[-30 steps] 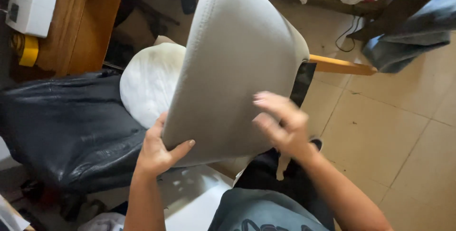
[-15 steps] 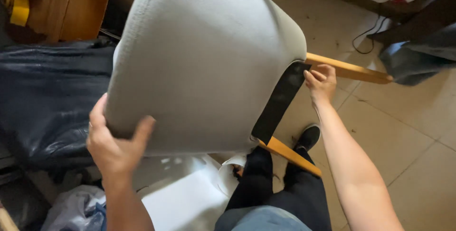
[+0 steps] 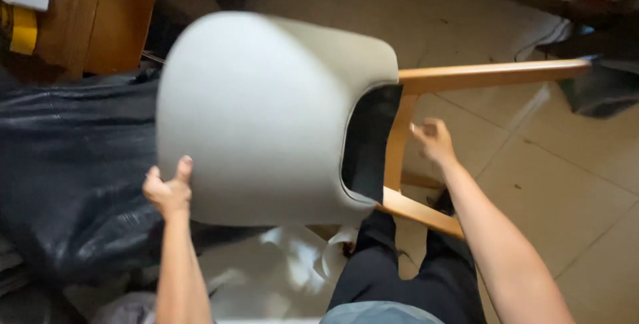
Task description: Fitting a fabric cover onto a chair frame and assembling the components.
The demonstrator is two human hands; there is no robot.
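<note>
chair seat shell, one smooth, matte grey moulding with rounded corners and a black underside patch, is held tilted above the tiled floor, with two pale wooden legs seen jutting from it. the left hand is clamped on the shell's lower edge, thumb up and fingers wrapped behind it. the right hand is blurred beside a wooden strut, and whether its fingers are closed cannot be told; one crinkled black plastic sheet is seen at left.

Grey chair shell, tan wooden legs, black sheet
</note>
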